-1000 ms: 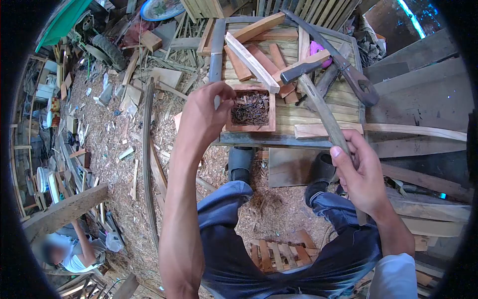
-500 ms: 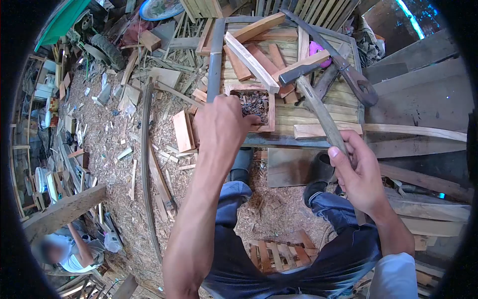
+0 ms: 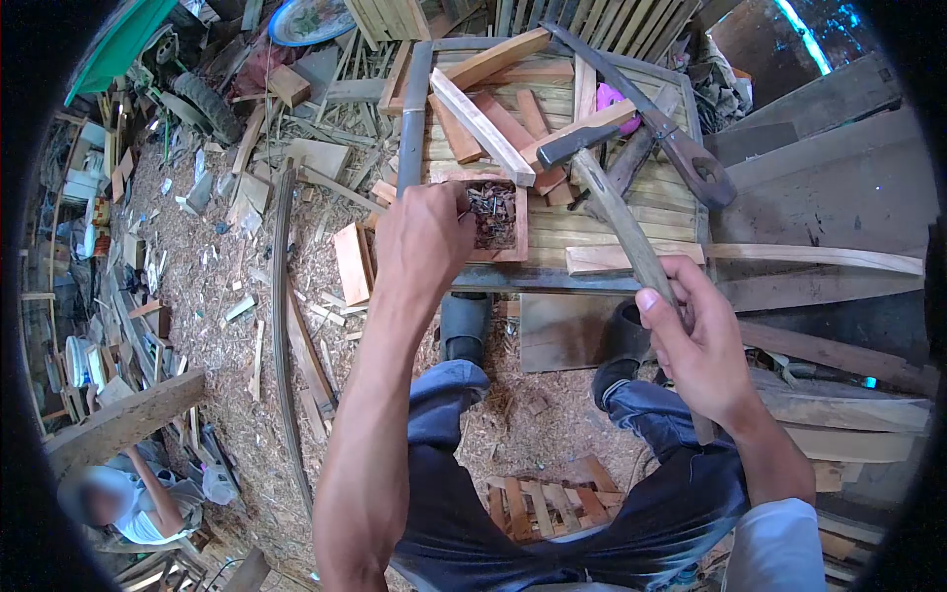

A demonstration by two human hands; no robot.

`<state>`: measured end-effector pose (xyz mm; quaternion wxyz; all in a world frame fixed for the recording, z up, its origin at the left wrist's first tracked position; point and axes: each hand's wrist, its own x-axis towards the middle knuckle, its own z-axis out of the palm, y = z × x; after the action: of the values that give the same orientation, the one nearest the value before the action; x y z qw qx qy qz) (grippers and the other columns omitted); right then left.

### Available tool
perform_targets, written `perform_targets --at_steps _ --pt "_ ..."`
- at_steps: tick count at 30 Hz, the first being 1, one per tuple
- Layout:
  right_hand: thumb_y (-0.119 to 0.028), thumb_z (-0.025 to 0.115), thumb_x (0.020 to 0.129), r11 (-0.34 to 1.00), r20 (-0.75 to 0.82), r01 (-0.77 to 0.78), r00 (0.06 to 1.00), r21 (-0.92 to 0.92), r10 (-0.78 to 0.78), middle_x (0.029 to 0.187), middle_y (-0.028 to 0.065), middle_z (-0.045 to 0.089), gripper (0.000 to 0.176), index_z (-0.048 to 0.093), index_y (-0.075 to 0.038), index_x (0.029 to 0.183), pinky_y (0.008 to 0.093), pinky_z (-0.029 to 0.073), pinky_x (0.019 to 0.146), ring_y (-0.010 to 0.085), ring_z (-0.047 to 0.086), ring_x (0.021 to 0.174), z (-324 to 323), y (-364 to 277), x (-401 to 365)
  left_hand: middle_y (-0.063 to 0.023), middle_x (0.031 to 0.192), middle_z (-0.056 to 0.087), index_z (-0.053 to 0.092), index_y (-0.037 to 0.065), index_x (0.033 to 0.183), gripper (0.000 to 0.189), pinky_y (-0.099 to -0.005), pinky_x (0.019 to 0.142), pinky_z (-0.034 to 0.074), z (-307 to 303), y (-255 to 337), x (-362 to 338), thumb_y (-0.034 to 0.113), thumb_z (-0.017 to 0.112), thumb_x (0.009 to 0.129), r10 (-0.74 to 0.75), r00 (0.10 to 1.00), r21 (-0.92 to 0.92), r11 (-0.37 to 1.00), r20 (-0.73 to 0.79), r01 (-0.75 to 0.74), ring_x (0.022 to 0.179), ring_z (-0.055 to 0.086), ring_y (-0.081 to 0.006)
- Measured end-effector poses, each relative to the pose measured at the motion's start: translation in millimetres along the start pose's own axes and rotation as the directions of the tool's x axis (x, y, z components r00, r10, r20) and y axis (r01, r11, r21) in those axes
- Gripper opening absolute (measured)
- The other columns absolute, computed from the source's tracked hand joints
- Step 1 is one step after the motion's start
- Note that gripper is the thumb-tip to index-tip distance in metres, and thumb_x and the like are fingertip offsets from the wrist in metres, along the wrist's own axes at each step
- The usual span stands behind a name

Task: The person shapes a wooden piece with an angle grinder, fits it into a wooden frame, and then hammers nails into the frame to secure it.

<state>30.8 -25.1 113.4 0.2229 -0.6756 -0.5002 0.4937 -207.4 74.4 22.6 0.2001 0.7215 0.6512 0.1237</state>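
My right hand (image 3: 705, 340) is wrapped round the wooden handle of a hammer (image 3: 623, 219). The hammer's dark metal head points away from me, over the slatted bench top. My left hand (image 3: 424, 237) is at the left side of a small wooden box (image 3: 522, 222), its fingers curled in over the rim. Inside the box lie many small dark nails (image 3: 490, 202) and reddish bits. The fingertips are largely hidden, so any small thing pinched in them does not show. A pale wood piece (image 3: 631, 259) lies near the bench's front edge, beneath the hammer handle.
On the slatted bench (image 3: 552, 227) lie several wood strips (image 3: 483, 128), a handsaw (image 3: 681, 148) and a pink object (image 3: 609, 96). Wood scraps and shavings cover the ground at left. Another person (image 3: 128, 498) sits at the lower left. A long curved strip (image 3: 819, 257) extends rightward.
My left hand's thumb, which stretched across the box, has drawn in to its left side, uncovering more of the nails. The view has shifted slightly; my right hand keeps holding the hammer.
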Motion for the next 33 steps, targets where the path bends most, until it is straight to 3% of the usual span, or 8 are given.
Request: perform_targets --at_steps 10,12,15,18,21,24,31,33 --pt "-0.016 0.055 0.099 0.999 -0.003 0.007 1.0 0.031 -0.007 0.094 0.0109 0.066 0.023 0.053 0.002 0.114 0.0303 0.046 0.081 0.0132 0.058 0.087 -2.6 -0.6 0.1 -0.0119 0.078 0.07 0.073 0.001 0.098 0.024 -0.0338 0.067 0.05 -21.6 -22.9 4.0 0.019 0.074 0.082 0.031 0.997 -0.315 0.949 0.065 -0.009 0.07 0.064 -0.0192" --pt "-0.017 0.055 0.1 0.999 0.0 0.028 1.0 0.046 -0.028 0.088 0.0062 0.06 0.023 0.052 0.0 0.116 0.0268 0.041 0.068 0.0091 0.051 0.075 -2.2 2.0 0.9 -0.0056 0.072 0.066 0.073 0.001 0.096 0.024 -0.0302 0.062 0.045 -26.8 -25.9 4.0 0.02 0.075 0.082 -0.012 0.996 -0.384 0.922 0.083 0.043 0.065 0.054 -0.0119" --pt "-0.019 0.053 0.102 0.993 0.011 0.076 0.997 0.091 -0.077 0.076 -0.0031 0.049 0.023 0.05 -0.004 0.12 0.0199 0.03 0.043 0.0008 0.038 0.05 0.2 9.9 2.7 -0.0045 0.073 0.066 0.074 0.002 0.097 0.023 -0.0295 0.063 0.046 -33.3 -24.3 3.9 0.02 0.075 0.083 -0.081 0.987 -0.413 0.901 0.136 0.131 0.067 0.054 -0.0107" --pt "-0.019 0.053 0.102 0.993 0.011 0.077 0.997 0.086 -0.078 0.077 -0.0032 0.049 0.024 0.05 -0.004 0.12 0.0198 0.03 0.043 0.0007 0.038 0.05 1.8 9.8 3.1 -0.0029 0.072 0.065 0.074 0.003 0.1 0.024 -0.0291 0.061 0.044 -25.1 -24.6 4.8 0.021 0.074 0.084 -0.015 0.995 -0.445 0.893 0.1 0.058 0.065 0.052 -0.0097" --pt "-0.018 0.054 0.101 0.997 0.009 0.042 0.999 0.067 -0.043 0.082 0.0009 0.054 0.023 0.051 -0.002 0.118 0.0227 0.035 0.054 0.0043 0.044 0.062 3.4 6.5 3.2 -0.0047 0.073 0.067 0.074 0.003 0.102 0.024 -0.0312 0.061 0.045 -14.6 -25.2 6.8 0.02 0.073 0.086 0.094 0.994 -0.521 0.852 0.047 -0.056 0.066 0.056 -0.0105" --pt "-0.016 0.055 0.099 1.0 -0.003 0.003 1.0 0.026 -0.003 0.091 0.0091 0.065 0.023 0.054 0.002 0.114 0.0287 0.046 0.078 0.0116 0.056 0.085 1.9 -0.1 2.4 -0.0132 0.083 0.073 0.074 0.003 0.102 0.024 -0.0333 0.071 0.051 -32.5 -17.8 5.2 0.021 0.071 0.087 0.01 0.996 -0.384 0.923 0.087 0.024 0.076 0.066 -0.0161" --pt "-0.016 0.055 0.099 1.0 -0.007 0.006 1.0 0.021 -0.005 0.092 0.0096 0.065 0.023 0.054 0.002 0.114 0.0289 0.046 0.079 0.0118 0.057 0.087 2.7 1.3 2.4 -0.0205 0.076 0.069 0.074 0.003 0.09 0.02 -0.0444 0.073 0.055 -28.9 -9.9 -7.5 0.02 0.065 0.085 0.01 0.997 -0.122 0.993 0.076 -0.001 0.074 0.068 -0.038" --pt "-0.016 0.055 0.099 1.0 -0.004 0.0 1.0 0.012 0.0 0.092 0.0097 0.065 0.024 0.054 0.002 0.114 0.029 0.046 0.079 0.0118 0.057 0.087 3.2 0.1 2.0 -0.0219 0.08 0.069 0.075 0.005 0.092 0.02 -0.045 0.076 0.055 -28.6 -7.5 -8.5 0.017 0.062 0.082 -0.015 0.994 -0.033 0.999 0.111 0.018 0.077 0.068 -0.0383"
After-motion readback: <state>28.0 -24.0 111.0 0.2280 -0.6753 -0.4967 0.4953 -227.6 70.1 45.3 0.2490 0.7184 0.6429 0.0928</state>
